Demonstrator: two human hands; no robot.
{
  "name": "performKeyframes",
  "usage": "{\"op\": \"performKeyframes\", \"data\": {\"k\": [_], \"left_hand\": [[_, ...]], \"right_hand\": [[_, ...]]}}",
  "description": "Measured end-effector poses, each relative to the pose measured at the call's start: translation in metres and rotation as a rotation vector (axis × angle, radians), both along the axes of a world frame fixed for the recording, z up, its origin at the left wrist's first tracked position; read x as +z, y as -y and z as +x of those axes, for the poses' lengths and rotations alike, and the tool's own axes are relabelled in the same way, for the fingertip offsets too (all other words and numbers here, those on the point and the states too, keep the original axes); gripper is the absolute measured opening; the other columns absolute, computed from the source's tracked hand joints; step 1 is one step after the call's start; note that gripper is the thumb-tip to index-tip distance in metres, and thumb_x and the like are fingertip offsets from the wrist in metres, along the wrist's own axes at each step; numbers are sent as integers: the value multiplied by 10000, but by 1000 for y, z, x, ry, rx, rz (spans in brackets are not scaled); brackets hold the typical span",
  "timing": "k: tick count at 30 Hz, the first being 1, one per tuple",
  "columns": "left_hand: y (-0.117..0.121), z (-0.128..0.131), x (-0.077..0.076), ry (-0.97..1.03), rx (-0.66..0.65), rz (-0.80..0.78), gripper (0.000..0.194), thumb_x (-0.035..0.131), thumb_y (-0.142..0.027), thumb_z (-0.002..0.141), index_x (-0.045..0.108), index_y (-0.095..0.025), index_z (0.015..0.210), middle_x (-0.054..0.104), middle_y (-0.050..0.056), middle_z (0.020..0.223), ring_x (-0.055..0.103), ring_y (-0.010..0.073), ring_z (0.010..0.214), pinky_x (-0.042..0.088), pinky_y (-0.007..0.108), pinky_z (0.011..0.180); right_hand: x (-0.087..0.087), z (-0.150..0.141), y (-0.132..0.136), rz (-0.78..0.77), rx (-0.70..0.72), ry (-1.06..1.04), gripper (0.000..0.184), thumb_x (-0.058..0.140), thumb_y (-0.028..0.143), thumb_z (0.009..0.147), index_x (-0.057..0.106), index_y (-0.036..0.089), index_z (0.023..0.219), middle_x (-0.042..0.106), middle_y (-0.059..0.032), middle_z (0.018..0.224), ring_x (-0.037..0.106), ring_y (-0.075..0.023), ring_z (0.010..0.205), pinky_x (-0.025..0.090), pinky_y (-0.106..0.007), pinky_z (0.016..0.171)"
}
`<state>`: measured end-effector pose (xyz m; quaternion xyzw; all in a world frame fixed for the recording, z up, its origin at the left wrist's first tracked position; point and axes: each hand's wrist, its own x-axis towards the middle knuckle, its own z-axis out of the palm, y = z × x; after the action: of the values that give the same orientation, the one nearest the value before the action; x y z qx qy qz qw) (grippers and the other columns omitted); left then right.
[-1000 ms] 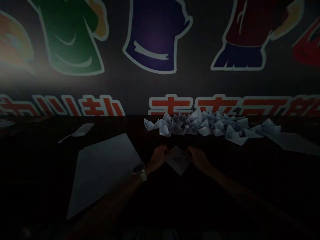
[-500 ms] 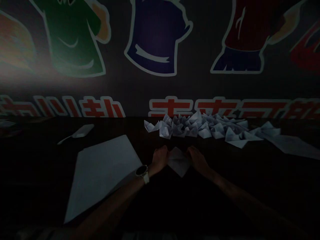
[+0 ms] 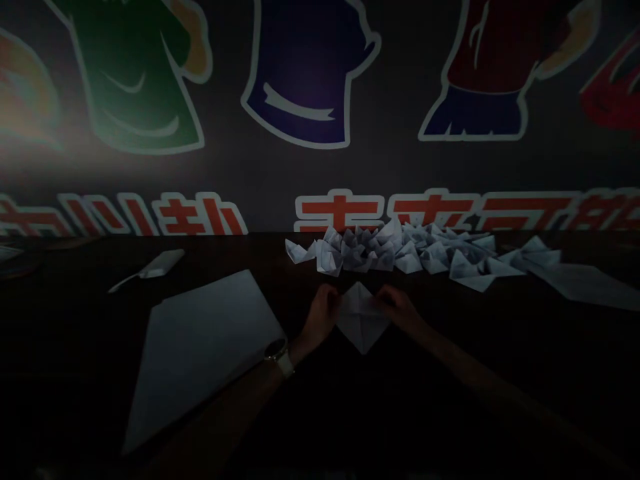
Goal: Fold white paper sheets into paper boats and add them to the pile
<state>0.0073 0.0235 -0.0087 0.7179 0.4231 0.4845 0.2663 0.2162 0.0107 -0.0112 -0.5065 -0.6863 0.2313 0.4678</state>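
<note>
A folded white paper (image 3: 362, 320) stands as a diamond on the dark table, with one point up and one point down. My left hand (image 3: 323, 317) pinches its left side, and my right hand (image 3: 397, 310) pinches its right side. A wristwatch (image 3: 277, 357) sits on my left wrist. Just beyond the hands lies a heap of folded paper boats (image 3: 390, 253). To the left of my hands lies a large sheet of paper (image 3: 200, 363), close to but apart from my left forearm.
A pale flat-bladed tool with a thin handle (image 3: 155, 265) lies at the far left of the table. A loose sheet (image 3: 585, 285) lies at the right end of the boats. Behind the table edge rises a wall (image 3: 320, 173) with cartoon clothing and red lettering.
The folded paper has opened taller, its top point now rising between my hands. My hands have spread slightly apart, and the view has shifted a little.
</note>
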Motion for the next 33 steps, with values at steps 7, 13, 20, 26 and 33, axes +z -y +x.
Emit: {"op": "performKeyframes", "data": {"k": [7,13,20,26,33], "left_hand": [[16,3,16,629,-305,-459,476,670,-422,689,598,-116,1046,652,92,926,584,176,799,438,271,690],[19,2,21,731,-305,-505,412,716,-399,646,662,-124,948,671,61,822,580,149,711,433,260,653],[18,1,23,739,-268,-499,295,728,-375,634,678,-113,759,652,25,677,553,117,620,421,241,622],[17,-2,25,602,-233,-316,374,687,-360,687,646,-147,991,675,50,897,585,158,795,440,251,703],[24,5,16,320,-201,-230,302,658,-340,706,674,-155,944,690,58,909,609,190,820,465,270,718]], "right_hand": [[10,-14,16,159,-134,-122,274,568,430,757,458,202,649,487,28,594,468,-125,584,379,-234,544],[12,-17,23,157,-99,-107,285,549,443,775,439,208,655,471,28,606,450,-124,589,374,-242,561],[5,-16,22,174,-50,-90,289,535,452,783,445,208,658,488,19,624,469,-131,611,386,-241,582],[10,-17,24,132,-29,-103,246,544,422,781,506,195,695,523,11,655,491,-131,630,400,-240,589],[15,-21,26,22,-39,-223,325,540,500,756,555,181,694,548,12,637,491,-129,591,395,-226,519]]}}
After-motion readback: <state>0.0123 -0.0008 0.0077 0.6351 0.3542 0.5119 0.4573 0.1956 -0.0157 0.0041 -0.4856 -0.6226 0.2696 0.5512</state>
